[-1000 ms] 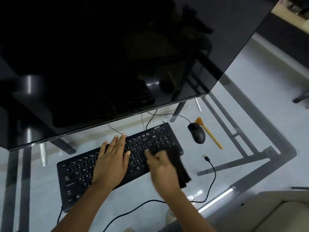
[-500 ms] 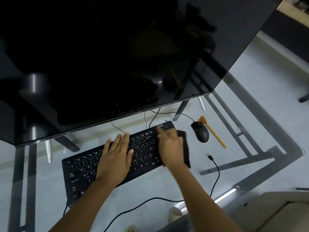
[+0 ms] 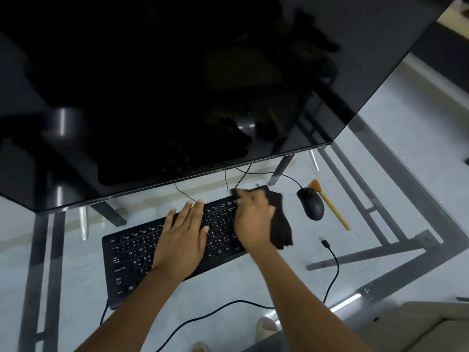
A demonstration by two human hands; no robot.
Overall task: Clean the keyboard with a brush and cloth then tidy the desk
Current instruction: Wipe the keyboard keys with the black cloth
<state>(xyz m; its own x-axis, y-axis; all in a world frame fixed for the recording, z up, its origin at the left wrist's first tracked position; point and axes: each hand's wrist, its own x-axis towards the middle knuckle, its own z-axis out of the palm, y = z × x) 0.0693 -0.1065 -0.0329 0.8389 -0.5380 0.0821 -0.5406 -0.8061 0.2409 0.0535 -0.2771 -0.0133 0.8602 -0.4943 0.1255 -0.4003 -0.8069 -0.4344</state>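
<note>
A black keyboard point(image 3: 132, 255) lies slanted on the glass desk below the monitor. My left hand point(image 3: 181, 240) rests flat on its middle keys, fingers spread. My right hand point(image 3: 253, 219) presses a dark cloth point(image 3: 280, 224) onto the keyboard's right end, with the cloth hanging past the keyboard's edge. A wooden-handled brush point(image 3: 331, 207) with orange bristles lies on the glass to the right of the mouse, apart from both hands.
A large dark monitor point(image 3: 177, 85) overhangs the back of the desk. A black mouse point(image 3: 311, 203) sits right of the keyboard. A loose USB cable point(image 3: 330, 252) runs along the front right. The glass desk edge point(image 3: 416, 270) is at the right; feet show below.
My right hand with the cloth swept from the keyboard's near right corner up to its far right end. The left hand stayed flat on the keys.
</note>
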